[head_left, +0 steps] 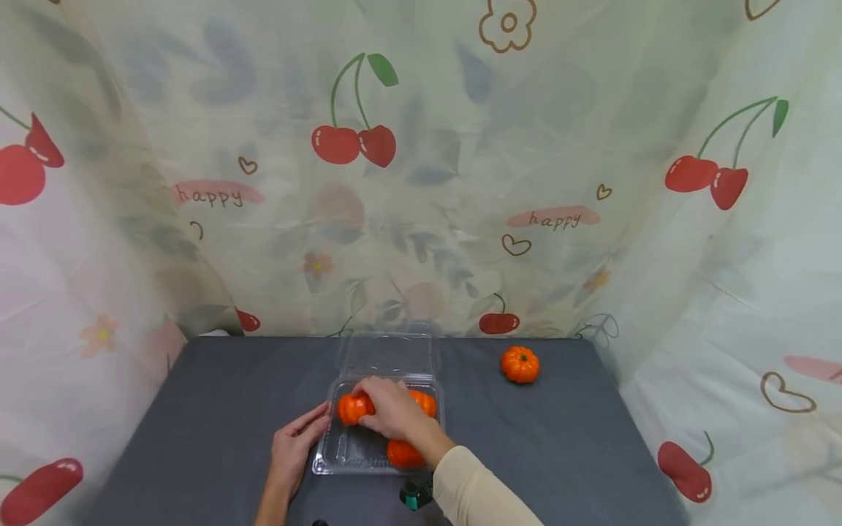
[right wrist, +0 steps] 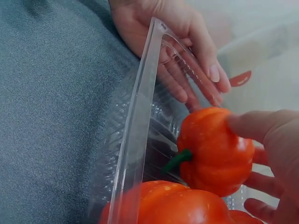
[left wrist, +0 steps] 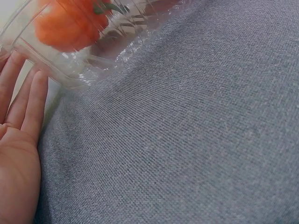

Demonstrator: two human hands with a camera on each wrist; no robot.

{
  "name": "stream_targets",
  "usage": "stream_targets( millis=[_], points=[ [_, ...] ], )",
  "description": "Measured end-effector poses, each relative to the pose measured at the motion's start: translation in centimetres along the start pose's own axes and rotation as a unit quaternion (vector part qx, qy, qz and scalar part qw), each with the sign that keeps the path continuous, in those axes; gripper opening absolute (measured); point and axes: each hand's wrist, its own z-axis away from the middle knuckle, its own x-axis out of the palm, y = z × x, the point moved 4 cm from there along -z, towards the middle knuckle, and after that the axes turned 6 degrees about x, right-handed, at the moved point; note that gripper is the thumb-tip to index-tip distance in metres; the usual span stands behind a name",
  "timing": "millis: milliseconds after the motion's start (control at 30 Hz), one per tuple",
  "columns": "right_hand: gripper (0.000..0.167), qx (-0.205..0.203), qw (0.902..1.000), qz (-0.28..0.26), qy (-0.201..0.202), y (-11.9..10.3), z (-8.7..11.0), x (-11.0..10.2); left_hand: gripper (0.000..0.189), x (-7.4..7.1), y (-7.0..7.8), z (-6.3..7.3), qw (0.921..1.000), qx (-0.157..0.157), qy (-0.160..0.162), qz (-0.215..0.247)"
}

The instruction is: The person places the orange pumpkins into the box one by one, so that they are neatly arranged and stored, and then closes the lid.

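A clear plastic clamshell box point(head_left: 322, 459) stands on the table with its lid point(head_left: 388, 354) tipped back away from me. My right hand point(head_left: 397, 410) reaches into it and grips a small orange pumpkin point(right wrist: 212, 151) at the far left corner, thumb on one side and fingers on the other. The pumpkin's green stem point(right wrist: 177, 161) points sideways. Two more orange pumpkins lie in the box, one at the far right point(head_left: 424, 401) and one at the near right point(head_left: 404, 454), both partly covered by my right hand and forearm. My left hand point(head_left: 294, 447) touches the box's left wall with straight fingers.
Another orange pumpkin point(head_left: 520, 364) sits outside the box, at the back right of the dark grey cloth-covered table point(head_left: 217, 424). A cherry-printed curtain point(head_left: 421, 241) hangs behind the table and along both sides. A black and teal device point(head_left: 416, 493) shows by the right sleeve.
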Motion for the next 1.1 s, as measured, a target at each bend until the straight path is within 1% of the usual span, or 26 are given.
stream_targets(
  millis=[133, 300, 500, 633, 900, 1000, 1100],
  points=[
    [0.038, 0.001, 1.0000, 0.007, -0.005, -0.1, 0.2, -0.5, 0.051, 0.2, 0.2, -0.2, 1.0000, 0.008, 0.001, -0.004],
    [0.041, -0.008, 0.9996, 0.024, -0.015, -0.3, 0.3, -0.8, 0.052, 0.3, 0.4, -0.4, 1.0000, 0.006, 0.002, -0.002],
    [0.035, -0.023, 0.9994, 0.021, 0.014, -0.1, 0.1, -1.0, 0.052, 0.5, 0.5, -0.7, 1.0000, 0.007, -0.002, -0.006],
    [0.034, -0.032, 0.9989, 0.017, 0.029, 0.0, 0.0, -0.9, 0.051, 0.5, 0.6, -0.7, 0.9999, 0.009, -0.001, -0.008],
    [0.039, -0.025, 0.9995, 0.017, 0.001, 0.0, 0.1, -0.2, 0.054, 0.3, 0.6, -0.2, 0.9997, -0.016, 0.002, -0.018],
    [0.042, -0.028, 0.9991, 0.033, -0.003, -0.2, 0.3, -0.1, 0.054, 0.3, 0.5, 0.0, 0.9996, -0.019, 0.003, -0.020],
    [0.043, -0.034, 0.9980, 0.052, -0.007, -0.2, 0.7, 0.0, 0.054, 0.2, 0.1, 0.3, 0.9997, -0.018, 0.003, -0.014]
  ],
)
